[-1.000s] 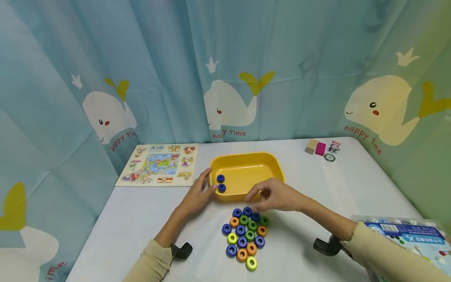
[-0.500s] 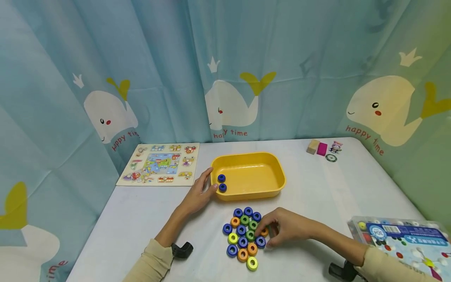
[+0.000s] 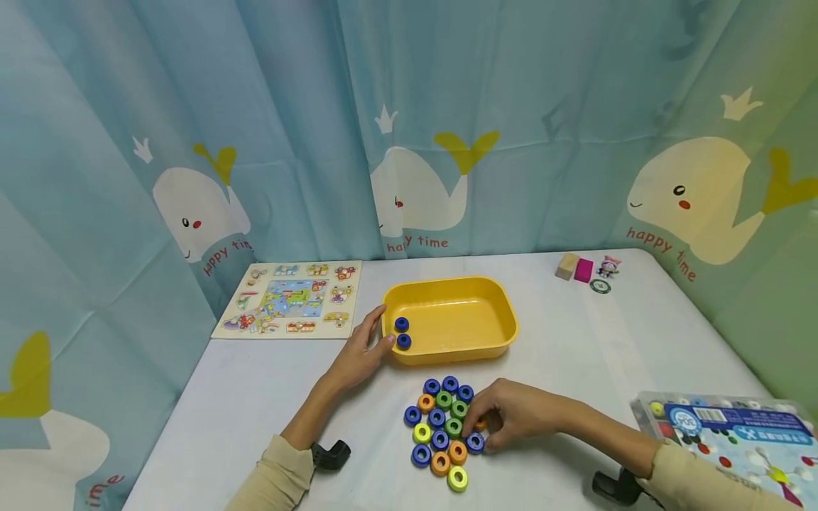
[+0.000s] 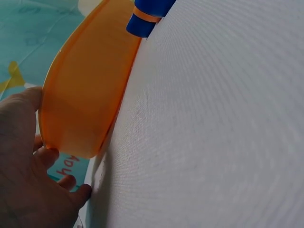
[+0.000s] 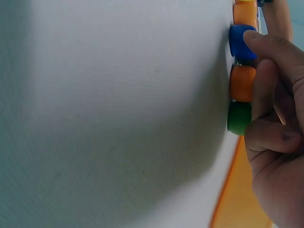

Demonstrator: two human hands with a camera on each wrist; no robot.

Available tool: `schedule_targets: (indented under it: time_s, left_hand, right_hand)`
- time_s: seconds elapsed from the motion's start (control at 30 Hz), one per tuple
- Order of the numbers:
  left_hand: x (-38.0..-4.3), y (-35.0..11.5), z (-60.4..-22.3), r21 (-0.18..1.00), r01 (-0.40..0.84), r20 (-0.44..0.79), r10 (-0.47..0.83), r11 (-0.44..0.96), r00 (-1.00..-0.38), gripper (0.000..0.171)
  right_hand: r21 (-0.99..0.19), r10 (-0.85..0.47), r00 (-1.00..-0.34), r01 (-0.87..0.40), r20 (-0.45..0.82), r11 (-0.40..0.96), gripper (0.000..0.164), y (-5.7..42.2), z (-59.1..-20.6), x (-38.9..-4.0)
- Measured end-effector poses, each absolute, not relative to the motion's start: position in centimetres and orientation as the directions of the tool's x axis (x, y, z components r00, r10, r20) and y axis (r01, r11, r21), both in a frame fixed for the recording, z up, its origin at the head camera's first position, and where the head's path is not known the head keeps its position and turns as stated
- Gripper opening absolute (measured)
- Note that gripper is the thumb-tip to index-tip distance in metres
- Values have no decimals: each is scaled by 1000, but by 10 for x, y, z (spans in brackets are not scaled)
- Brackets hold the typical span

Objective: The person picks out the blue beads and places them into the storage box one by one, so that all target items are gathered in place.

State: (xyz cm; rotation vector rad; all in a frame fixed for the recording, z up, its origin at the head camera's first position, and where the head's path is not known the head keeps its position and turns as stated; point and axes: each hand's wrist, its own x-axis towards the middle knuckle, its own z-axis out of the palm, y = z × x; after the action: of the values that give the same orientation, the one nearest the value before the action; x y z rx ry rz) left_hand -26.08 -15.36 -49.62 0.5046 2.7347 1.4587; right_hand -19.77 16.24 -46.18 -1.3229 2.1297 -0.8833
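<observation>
My left hand (image 3: 358,356) holds the left end of a shallow yellow tray (image 3: 456,355), thumb at the near corner. In the left wrist view the tray's wall (image 4: 88,85) looks orange, and fingers lie against its edge. Two blue ring beads (image 3: 402,324) lie in the tray's left end. My right hand (image 3: 527,411) reaches into the right side of a loose group of ring beads, pinching a blue ring bead (image 3: 475,443) between thumb and finger. In the right wrist view the thumb presses this blue bead (image 5: 241,42). An orange bead (image 5: 242,84) and a green bead (image 5: 239,118) sit beside it, partly hidden.
Several blue, green, orange and yellow ring beads (image 3: 439,441) lie in front of the tray. A picture puzzle board (image 3: 287,328) is at the back left. Small blocks (image 3: 584,270) and a figurine (image 3: 608,267) stand at the back right. A clear boxed set (image 3: 735,433) lies at the right.
My right hand has moved from the tray's near edge down to the beads' right side. The blue bead there has shifted slightly toward me. The left hand keeps its place on the tray.
</observation>
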Motion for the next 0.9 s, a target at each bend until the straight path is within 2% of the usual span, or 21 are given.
schedule_targets:
  time_s: [0.27,0.5,0.57,0.7,0.9]
  left_hand:
    - [-260,-154,-496,817,279,150,282,504,-948,64]
    - [-261,-154,-496,812,274,145,277,516,-950,65]
    - [-261,-154,-496,810,273,145,274,519,-951,66]
    - [-261,-155,-496,810,265,137,271,522,-953,65]
    - [-259,-154,-496,815,255,128,267,520,-955,65]
  right_hand:
    - [-652,-929,-367,-691,-54,311,33,159,-460,-198]
    - [-666,-937,-346,-686,-56,293,29,157,-450,-201]
    - [-685,-931,-360,-663,-62,302,29,156,-441,-204]
    - [-708,-901,-431,-621,-51,337,28,153,-415,-216]
    - [-720,-841,-540,-597,35,353,28,146,-392,-254]
